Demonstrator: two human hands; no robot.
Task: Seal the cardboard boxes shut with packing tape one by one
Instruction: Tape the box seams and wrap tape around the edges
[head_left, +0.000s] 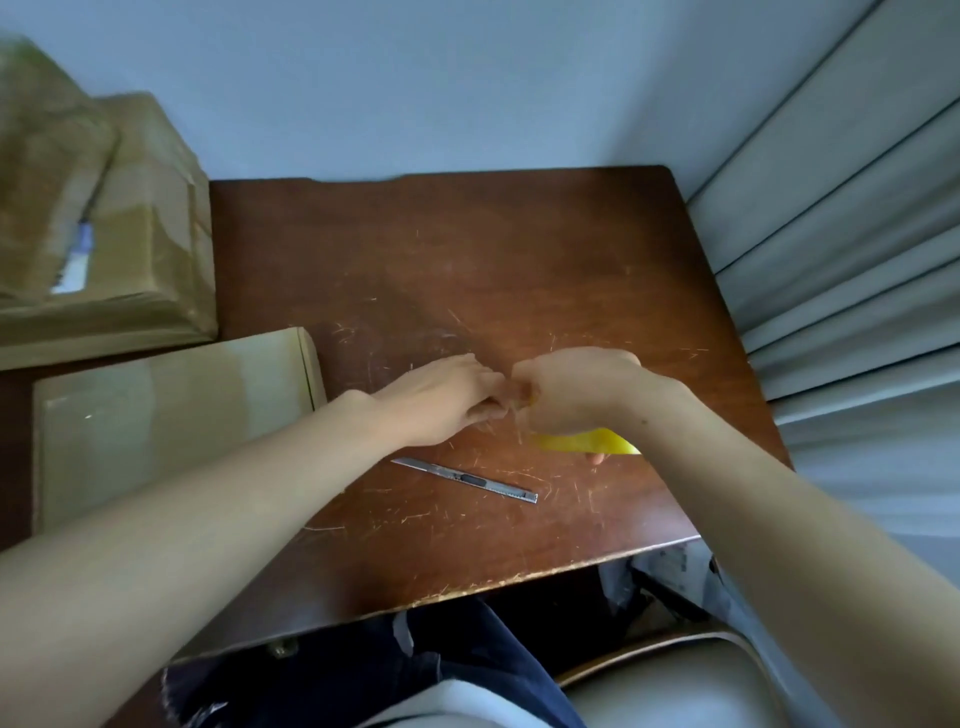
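yellow tape roll (587, 442) sits inside the right hand's (576, 389) curled fingers (596, 458)

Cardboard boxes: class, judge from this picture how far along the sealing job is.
Done, seemingly: the near box shows glossy tape across its top; the stacked boxes behind look taped too. In hand: the right hand grips a yellow tape roll while the left hand pinches at it. Left: no unsealed box shows; the knife lies on the table.
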